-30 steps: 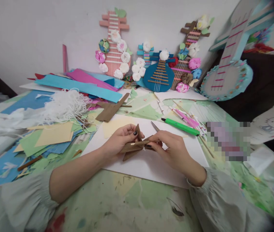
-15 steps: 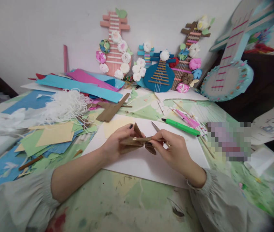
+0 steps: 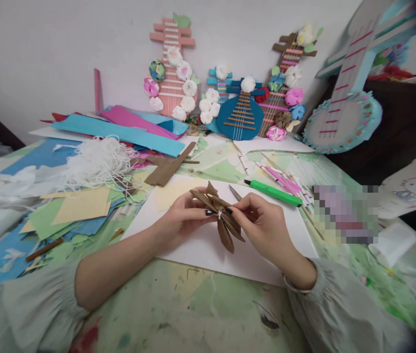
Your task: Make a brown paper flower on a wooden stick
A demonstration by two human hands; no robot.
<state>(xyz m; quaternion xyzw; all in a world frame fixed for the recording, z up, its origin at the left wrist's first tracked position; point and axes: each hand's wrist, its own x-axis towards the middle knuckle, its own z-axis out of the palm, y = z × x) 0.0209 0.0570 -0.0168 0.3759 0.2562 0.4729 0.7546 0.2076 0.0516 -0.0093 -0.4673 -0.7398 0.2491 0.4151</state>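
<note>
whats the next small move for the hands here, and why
Perhaps the right hand could ease the lower brown paper folds apart while the left hand holds steady: both pinch beside the white tie, and those folds lie close together.

Only a pointed metal tip (image 3: pixel 234 191) shows past the right hand (image 3: pixel 265 223). Blocky blur masks an object (image 3: pixel 343 215) on the tabletop (image 3: pixel 178 309). The top edge crops the pale-blue guitar (image 3: pixel 329 117).

Left hand (image 3: pixel 178 219) and right hand (image 3: pixel 263 224) close together, each in a pinching grip, forearms (image 3: pixel 115 264) angled inward.
</note>
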